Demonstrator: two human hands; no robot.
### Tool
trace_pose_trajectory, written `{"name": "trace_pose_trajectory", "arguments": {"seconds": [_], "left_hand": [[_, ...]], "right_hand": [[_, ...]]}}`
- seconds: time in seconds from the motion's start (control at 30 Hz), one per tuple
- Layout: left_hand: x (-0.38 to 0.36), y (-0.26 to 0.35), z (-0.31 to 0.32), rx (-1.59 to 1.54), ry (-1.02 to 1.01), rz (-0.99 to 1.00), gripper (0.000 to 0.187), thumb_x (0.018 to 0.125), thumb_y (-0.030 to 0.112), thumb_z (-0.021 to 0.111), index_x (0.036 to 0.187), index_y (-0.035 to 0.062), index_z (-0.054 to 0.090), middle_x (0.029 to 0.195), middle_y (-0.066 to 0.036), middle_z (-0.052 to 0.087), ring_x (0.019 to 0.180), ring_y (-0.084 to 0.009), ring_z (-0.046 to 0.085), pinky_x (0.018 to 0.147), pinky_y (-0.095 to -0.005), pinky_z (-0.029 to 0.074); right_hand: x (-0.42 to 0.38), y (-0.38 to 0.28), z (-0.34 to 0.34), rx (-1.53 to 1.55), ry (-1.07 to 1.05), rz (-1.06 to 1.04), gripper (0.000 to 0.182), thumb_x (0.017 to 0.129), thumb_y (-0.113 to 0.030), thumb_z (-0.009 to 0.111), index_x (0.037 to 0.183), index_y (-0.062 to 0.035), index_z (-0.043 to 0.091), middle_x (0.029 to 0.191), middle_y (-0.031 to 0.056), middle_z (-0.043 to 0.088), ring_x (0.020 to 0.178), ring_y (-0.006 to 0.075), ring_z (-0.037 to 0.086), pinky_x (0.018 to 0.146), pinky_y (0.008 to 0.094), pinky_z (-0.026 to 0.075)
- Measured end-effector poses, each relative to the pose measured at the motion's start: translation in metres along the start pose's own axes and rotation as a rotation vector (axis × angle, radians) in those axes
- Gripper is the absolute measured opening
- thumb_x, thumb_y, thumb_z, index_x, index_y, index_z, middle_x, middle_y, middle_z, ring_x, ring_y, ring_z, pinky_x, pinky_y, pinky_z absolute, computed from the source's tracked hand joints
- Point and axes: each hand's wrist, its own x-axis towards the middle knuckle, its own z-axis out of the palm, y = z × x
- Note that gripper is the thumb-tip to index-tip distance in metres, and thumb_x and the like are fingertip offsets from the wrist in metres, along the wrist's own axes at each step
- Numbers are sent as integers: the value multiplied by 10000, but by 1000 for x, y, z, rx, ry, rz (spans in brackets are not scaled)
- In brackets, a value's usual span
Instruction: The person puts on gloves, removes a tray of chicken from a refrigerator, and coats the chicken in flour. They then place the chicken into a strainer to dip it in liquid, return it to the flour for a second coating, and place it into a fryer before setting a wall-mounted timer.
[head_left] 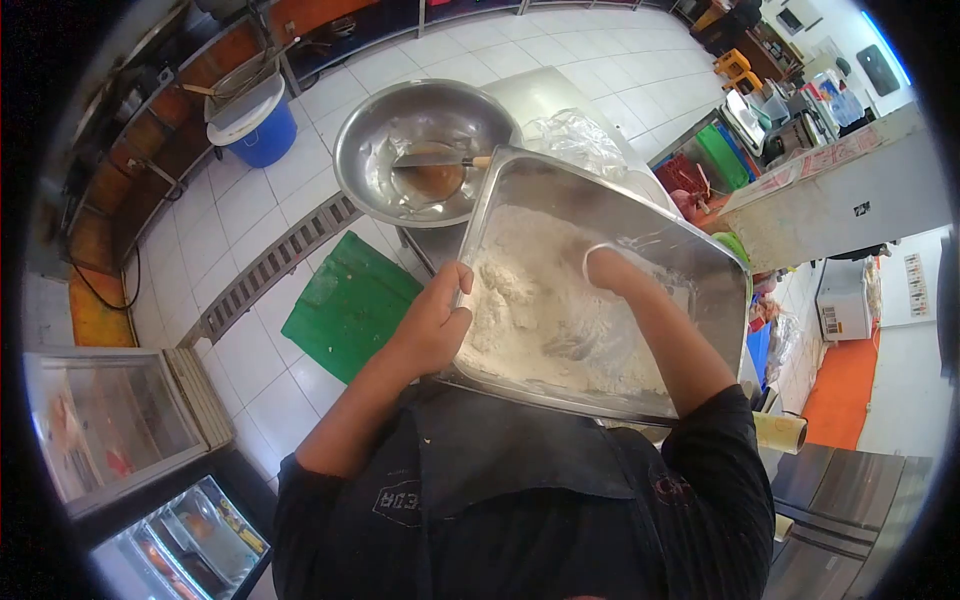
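Note:
A deep rectangular metal pan [715, 290] sits tilted in front of me, with pale flour [530, 310] spread over its bottom and heaped toward the left side. My left hand [440, 318] is closed on the pan's left rim, thumb and fingers curled over the edge. Inside the pan, my right hand [608, 270] reaches down to the flour; a curved white edge shows at its far side, and the fingers are hidden. Beyond the pan's far left corner stands a round steel bowl [365, 150] with a little brownish liquid. A wooden-handled knife [435, 160] lies across that bowl.
A green board or mat [345, 300] is low down on the left, near a floor drain grate [270, 265]. Clear plastic wrap [580, 140] lies on the table [530, 90] behind the pan. A blue bucket [265, 135] stands farther off on the tiled floor.

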Motion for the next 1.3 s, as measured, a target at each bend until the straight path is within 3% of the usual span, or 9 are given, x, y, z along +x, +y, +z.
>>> {"name": "trace_pose_trajectory", "arguments": {"seconds": [0.17, 0.23, 0.57, 0.67, 0.83, 0.97, 1.17, 1.23, 1.3], "left_hand": [[-1, 0, -1, -9, -18, -49, 255, 767, -41, 429, 1002, 51, 396, 879, -151, 414, 820, -254, 437, 811, -367, 408], [-1, -3, 2, -5, 14, 13, 255, 765, -42, 429, 1001, 50, 396, 881, -149, 412, 821, -251, 432, 809, -365, 407], [0, 6, -6, -10, -53, -85, 256, 771, -30, 434, 1010, 51, 392, 888, -141, 409, 830, -247, 422, 811, -362, 408], [-1, 7, -6, 3, -41, -54, 265, 769, -33, 436, 1016, 52, 390, 890, -141, 409, 824, -245, 418, 805, -362, 408], [3, -6, 0, -13, -20, 32, 265, 765, -37, 435, 1010, 51, 390, 892, -143, 406, 838, -253, 426, 820, -360, 408], [5, 7, -1, 7, -31, -26, 263, 759, -39, 435, 1003, 48, 390, 891, -149, 408, 845, -267, 430, 832, -362, 406], [4, -1, 0, -8, -19, 13, 265, 753, -38, 438, 1001, 44, 391, 900, -152, 409, 844, -277, 426, 838, -362, 402], [4, -1, 0, -9, -10, 31, 263, 753, -38, 437, 1000, 42, 392, 902, -149, 410, 847, -276, 429, 839, -360, 403], [4, -1, -2, -10, -10, 30, 260, 754, -38, 436, 998, 40, 393, 902, -146, 409, 847, -274, 430, 839, -358, 403]], "right_hand": [[-8, 28, 61, 91, -436, -167, 383, 940, -201, 569, 1270, -8, 596, 1159, 193, 652, 1073, 274, 619, 939, 389, 464], [8, 86, 109, -285, -368, -536, 450, 918, -162, 586, 1335, 4, 544, 1210, 179, 636, 1148, 255, 584, 982, 387, 447], [-23, 62, 125, 1302, -569, 56, 242, 924, -42, 570, 1162, -42, 615, 1085, 93, 631, 986, 188, 609, 861, 352, 500], [-30, 61, 99, 604, -265, -437, 257, 963, -185, 571, 1172, -46, 627, 1019, 76, 659, 937, 176, 632, 789, 345, 517], [28, 28, 42, -188, -184, -19, 338, 970, -235, 566, 1235, -27, 592, 1074, 73, 630, 992, 177, 610, 813, 349, 510], [45, 27, 91, 693, -49, 125, 408, 979, -335, 548, 1250, -33, 587, 1073, 69, 629, 978, 189, 613, 797, 351, 513], [6, -15, 95, 1057, -241, 359, 275, 985, -290, 535, 1149, -98, 646, 1050, 80, 658, 853, 201, 628, 715, 356, 517], [40, 52, 119, 921, -161, -103, 232, 986, -248, 541, 1133, -104, 648, 1022, 67, 651, 858, 196, 629, 732, 344, 517], [37, 45, 110, 978, -115, -134, 244, 938, -160, 576, 1164, -85, 630, 1038, 84, 650, 916, 220, 632, 786, 341, 512]]}}
